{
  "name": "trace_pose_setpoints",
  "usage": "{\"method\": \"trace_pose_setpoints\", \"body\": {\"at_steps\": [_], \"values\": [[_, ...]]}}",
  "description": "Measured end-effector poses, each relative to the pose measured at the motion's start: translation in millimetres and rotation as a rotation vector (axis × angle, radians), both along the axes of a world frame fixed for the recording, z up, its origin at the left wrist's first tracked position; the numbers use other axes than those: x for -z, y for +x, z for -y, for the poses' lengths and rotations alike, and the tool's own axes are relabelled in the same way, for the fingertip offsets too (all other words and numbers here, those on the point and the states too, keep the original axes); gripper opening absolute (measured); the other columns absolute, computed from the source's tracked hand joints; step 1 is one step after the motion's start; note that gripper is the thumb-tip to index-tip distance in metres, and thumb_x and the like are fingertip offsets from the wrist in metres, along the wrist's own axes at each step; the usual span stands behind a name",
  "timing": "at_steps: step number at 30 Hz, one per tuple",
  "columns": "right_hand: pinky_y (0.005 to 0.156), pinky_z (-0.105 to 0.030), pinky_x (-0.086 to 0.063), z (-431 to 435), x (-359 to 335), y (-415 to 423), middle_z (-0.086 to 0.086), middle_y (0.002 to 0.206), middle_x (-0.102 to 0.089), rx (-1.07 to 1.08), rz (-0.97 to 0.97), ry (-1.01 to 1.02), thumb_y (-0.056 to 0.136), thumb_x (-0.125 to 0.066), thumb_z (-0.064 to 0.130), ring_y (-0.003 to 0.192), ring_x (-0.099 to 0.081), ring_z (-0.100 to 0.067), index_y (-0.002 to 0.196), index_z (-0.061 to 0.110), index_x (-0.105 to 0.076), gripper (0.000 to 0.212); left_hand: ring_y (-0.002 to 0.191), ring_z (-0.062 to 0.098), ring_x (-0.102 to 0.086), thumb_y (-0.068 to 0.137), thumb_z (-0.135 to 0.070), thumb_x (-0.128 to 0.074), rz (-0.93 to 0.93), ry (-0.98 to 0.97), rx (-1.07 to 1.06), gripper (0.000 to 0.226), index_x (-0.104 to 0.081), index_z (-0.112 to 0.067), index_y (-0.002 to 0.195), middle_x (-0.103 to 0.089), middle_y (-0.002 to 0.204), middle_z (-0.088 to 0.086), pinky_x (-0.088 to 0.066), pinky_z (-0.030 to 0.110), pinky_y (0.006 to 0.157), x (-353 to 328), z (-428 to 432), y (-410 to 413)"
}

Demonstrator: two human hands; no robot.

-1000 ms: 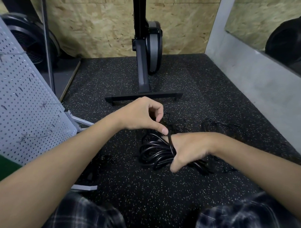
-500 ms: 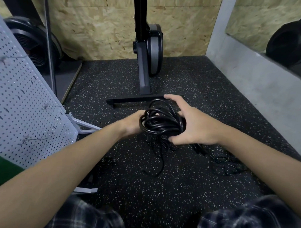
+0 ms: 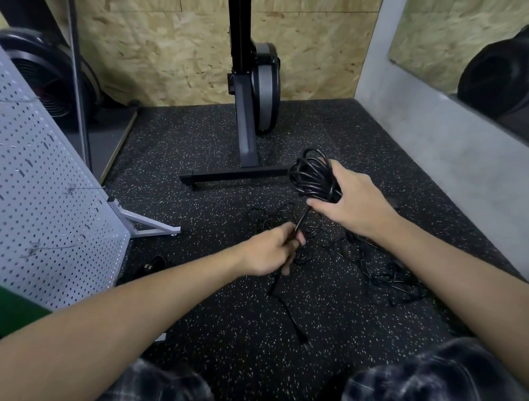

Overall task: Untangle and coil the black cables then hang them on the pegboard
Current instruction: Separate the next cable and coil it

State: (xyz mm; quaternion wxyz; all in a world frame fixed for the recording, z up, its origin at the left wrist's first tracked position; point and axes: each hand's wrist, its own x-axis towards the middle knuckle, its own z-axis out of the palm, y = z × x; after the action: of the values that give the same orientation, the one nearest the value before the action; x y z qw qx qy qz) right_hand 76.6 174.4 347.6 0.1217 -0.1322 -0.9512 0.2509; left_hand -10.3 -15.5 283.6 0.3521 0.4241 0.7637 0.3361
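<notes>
Speckled black rubber floor (image 3: 211,324) over most of view. At L edge, white pegboard (image 3: 41,192) on a metal foot, a few wire hooks (image 3: 77,188) in it. Centre back, dark exercise-machine stand (image 3: 249,130), crossbar flat on floor, against chipboard wall (image 3: 172,47). On floor under & beside R forearm, tangled black cables (image 3: 392,276), w/ more thin loops betw. the hands, well apart from pegboard. R hand (image 3: 354,203) raised above floor, fingers & thumb curled round coiled cable (image 3: 312,178), black loops sticking up past thumb. L hand (image 3: 267,251) lower & nearer, closed round the single strand running down from coil; exact grip partly hidden, prob. thumb against fingers. Below L hand, cable tail (image 3: 283,303) dropping to floor, ending in small plug (image 3: 305,341).
</notes>
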Motion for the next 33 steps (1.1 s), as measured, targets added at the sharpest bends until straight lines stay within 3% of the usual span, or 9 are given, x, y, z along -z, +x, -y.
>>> {"method": "trace_pose_setpoints", "body": {"at_steps": [3, 6, 9, 13, 17, 22, 27, 31, 33], "values": [[0.096, -0.053, -0.054, -11.6, 6.5, -0.4, -0.003, 0.125, -0.067, 0.074, 0.060, 0.105, 0.080, -0.061, 0.067, 0.114, -0.065, -0.032, 0.147, 0.032, -0.037, 0.080, 0.066, 0.010, -0.061, 0.113, -0.017, -0.038, -0.207, -0.026, 0.018, 0.020, -0.053, -0.016, 0.125, -0.063, 0.092, -0.006, -0.047, 0.018, 0.059, -4.7, -3.0, 6.3], [0.093, -0.052, -0.053, -14.9, 14.9, -0.7, -0.007, 0.122, -0.064, 0.072, 0.140, 0.163, 0.088, -0.070, 0.046, 0.111, -0.063, -0.036, 0.146, 0.027, -0.035, 0.071, 0.071, 0.022, -0.062, 0.112, -0.024, -0.040, -0.567, -0.050, 0.154, 0.022, -0.056, -0.011, 0.120, -0.070, 0.095, 0.008, -0.052, 0.036, 0.068, -16.8, -8.3, 6.5], [0.084, -0.044, -0.050, -9.4, 20.5, -2.9, -0.007, 0.119, -0.061, 0.025, 0.280, 0.201, 0.086, -0.072, 0.035, 0.108, -0.063, -0.035, 0.144, 0.024, -0.035, 0.070, 0.089, 0.025, -0.067, 0.111, -0.031, -0.045, -0.909, -0.017, 0.289, 0.026, -0.063, -0.013, 0.116, -0.070, 0.108, 0.005, -0.057, 0.042, 0.079, -37.4, -8.8, 5.5], [0.079, -0.041, -0.046, -1.4, 16.5, -5.1, 0.003, 0.109, -0.057, -0.143, 0.441, 0.188, 0.087, -0.072, 0.027, 0.104, -0.061, -0.029, 0.138, 0.025, -0.037, 0.062, 0.100, 0.023, -0.067, 0.106, -0.036, -0.057, -1.049, 0.219, 0.363, 0.023, -0.071, -0.018, 0.109, -0.069, 0.109, -0.001, -0.056, 0.041, 0.083, -54.8, -6.7, -4.2], [0.077, -0.046, -0.054, -1.6, 14.4, -4.7, 0.004, 0.103, -0.064, -0.275, 0.504, 0.116, 0.083, -0.072, 0.012, 0.089, -0.064, -0.021, 0.132, 0.031, -0.042, 0.061, 0.093, 0.022, -0.068, 0.103, -0.034, -0.063, -1.000, 0.336, 0.333, 0.021, -0.074, -0.016, 0.105, -0.068, 0.105, -0.002, -0.056, 0.035, 0.080, -57.5, -2.0, -12.4], [0.056, -0.020, -0.044, 13.8, 9.3, 3.7, 0.005, 0.089, -0.061, -0.374, 0.489, 0.087, 0.082, -0.075, 0.007, 0.068, -0.059, -0.008, 0.098, 0.036, -0.043, 0.045, 0.086, 0.018, -0.065, 0.095, -0.037, -0.075, -0.849, 0.428, 0.226, 0.025, -0.071, -0.018, 0.109, -0.066, 0.094, -0.004, -0.056, 0.042, 0.075, -66.6, 4.4, -22.2], [0.044, -0.020, -0.037, 40.2, 12.7, 10.3, 0.004, 0.066, -0.055, -0.446, 0.590, 0.078, 0.083, -0.076, 0.010, 0.051, -0.047, -0.011, 0.078, 0.019, -0.055, 0.023, 0.071, 0.010, -0.056, 0.062, -0.046, -0.099, -0.521, 0.384, -0.012, 0.093, -0.044, -0.036, 0.136, -0.059, 0.079, 0.000, -0.047, 0.030, 0.071, -73.8, 10.1, -23.2], [0.049, -0.024, -0.041, 54.1, -3.1, 11.7, 0.005, 0.069, -0.054, -0.466, 0.492, -0.062, 0.081, -0.074, 0.007, 0.053, -0.047, -0.006, 0.083, 0.036, -0.046, 0.040, 0.072, 0.012, -0.059, 0.081, -0.030, -0.091, -0.090, 0.374, -0.046, 0.040, -0.059, -0.021, 0.104, -0.064, 0.077, 0.003, -0.049, 0.034, 0.075, -59.6, 22.1, -40.7], [0.050, -0.023, -0.043, 60.8, -10.2, 12.0, 0.005, 0.073, -0.056, -0.483, 0.436, -0.068, 0.080, -0.075, 0.009, 0.054, -0.049, -0.004, 0.091, 0.043, -0.039, 0.050, 0.073, 0.016, -0.061, 0.089, -0.016, -0.082, 0.134, 0.407, -0.060, 0.022, -0.061, -0.015, 0.089, -0.064, 0.079, 0.007, -0.050, 0.027, 0.071, -56.7, 25.0, -45.7]]}}
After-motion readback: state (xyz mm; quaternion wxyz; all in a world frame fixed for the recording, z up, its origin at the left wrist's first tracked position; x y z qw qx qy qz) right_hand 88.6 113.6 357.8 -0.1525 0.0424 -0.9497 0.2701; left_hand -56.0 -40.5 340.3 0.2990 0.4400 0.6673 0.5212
